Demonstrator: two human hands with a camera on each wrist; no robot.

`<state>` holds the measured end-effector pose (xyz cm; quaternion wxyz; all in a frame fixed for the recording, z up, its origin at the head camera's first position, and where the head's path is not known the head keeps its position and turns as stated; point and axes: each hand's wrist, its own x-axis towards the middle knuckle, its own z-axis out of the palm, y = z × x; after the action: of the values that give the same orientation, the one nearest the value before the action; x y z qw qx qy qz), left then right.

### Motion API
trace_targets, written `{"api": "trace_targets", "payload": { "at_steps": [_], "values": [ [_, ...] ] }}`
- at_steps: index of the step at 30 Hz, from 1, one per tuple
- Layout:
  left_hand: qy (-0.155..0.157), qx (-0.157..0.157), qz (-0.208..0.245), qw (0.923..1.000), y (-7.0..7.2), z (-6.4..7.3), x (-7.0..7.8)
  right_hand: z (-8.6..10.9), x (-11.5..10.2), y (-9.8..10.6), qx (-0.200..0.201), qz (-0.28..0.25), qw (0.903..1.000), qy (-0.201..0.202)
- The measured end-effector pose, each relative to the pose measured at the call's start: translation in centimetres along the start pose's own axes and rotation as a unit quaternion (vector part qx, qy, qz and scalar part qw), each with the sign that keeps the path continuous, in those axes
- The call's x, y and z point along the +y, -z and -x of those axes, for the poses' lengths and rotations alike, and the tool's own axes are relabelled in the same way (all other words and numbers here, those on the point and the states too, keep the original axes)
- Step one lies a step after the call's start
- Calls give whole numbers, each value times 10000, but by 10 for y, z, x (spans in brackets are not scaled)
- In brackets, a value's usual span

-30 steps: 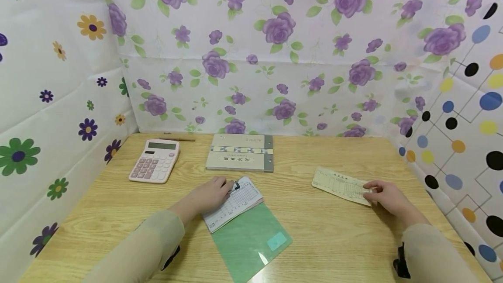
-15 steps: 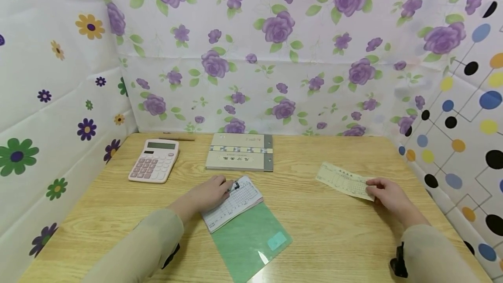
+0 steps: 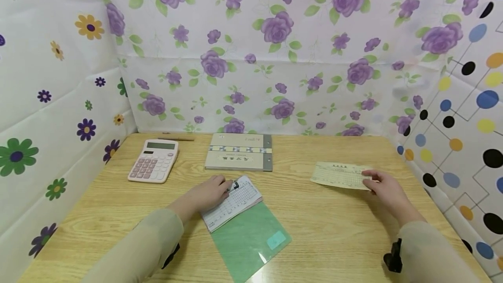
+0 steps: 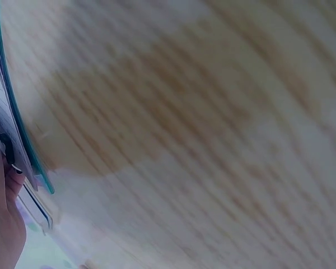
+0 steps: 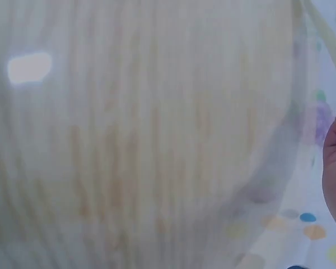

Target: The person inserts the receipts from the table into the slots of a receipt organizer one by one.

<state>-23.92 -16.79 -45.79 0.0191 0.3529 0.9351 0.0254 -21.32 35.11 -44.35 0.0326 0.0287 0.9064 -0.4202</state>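
My left hand (image 3: 208, 192) holds the clip end of a translucent green clipboard (image 3: 249, 239) lying askew on the table. A metal clip (image 3: 235, 185) with black parts shows beside the fingers, on a stack of white printed forms (image 3: 233, 206). In the left wrist view the thumb side of that hand (image 4: 3, 207) is by the clip, fingers at the board's edge. To the right, my right hand (image 3: 387, 193) pinches the right end of a pale yellow printed form (image 3: 338, 175), which is raised a little above the table. The right wrist view shows only a strip of the form (image 5: 327, 42).
A pink-and-white calculator (image 3: 153, 161) lies at the back left, with a thin brown stick (image 3: 177, 138) behind it. A grey-beige ledger book (image 3: 238, 152) lies at the back middle. Patterned cloth walls (image 3: 275, 64) enclose the wooden table (image 3: 298, 213) on three sides.
The yellow form has been lifted and turned to lie more level across the view as my right hand moved slightly up. My left hand and the clipboard stay in place.
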Motion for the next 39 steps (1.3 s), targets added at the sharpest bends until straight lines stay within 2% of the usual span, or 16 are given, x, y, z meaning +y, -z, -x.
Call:
{"api": "trace_targets", "payload": {
  "at_steps": [5, 10, 15, 25, 34, 39],
  "values": [
    [1, -7, 12, 10000, 1, 0, 1, -1, -18, -8, -149, -298, 9989, 318],
    [123, -102, 67, 9998, 2, -1, 3, -4, -34, -23, -606, -775, 9940, 482],
    [184, -151, 41, 9997, 3, -1, 4, -9, -48, -41, -969, -964, 9894, 499],
    [265, -207, 81, 9994, 2, -1, 4, -15, -78, -82, -1646, -841, 9802, 713],
    [202, -146, 131, 9996, 5, 0, 5, -20, -108, -119, -1922, -500, 9769, 786],
    [231, -124, 163, 9995, 6, 1, 5, -22, -122, -135, -2197, -211, 9703, 993]
  ]
}}
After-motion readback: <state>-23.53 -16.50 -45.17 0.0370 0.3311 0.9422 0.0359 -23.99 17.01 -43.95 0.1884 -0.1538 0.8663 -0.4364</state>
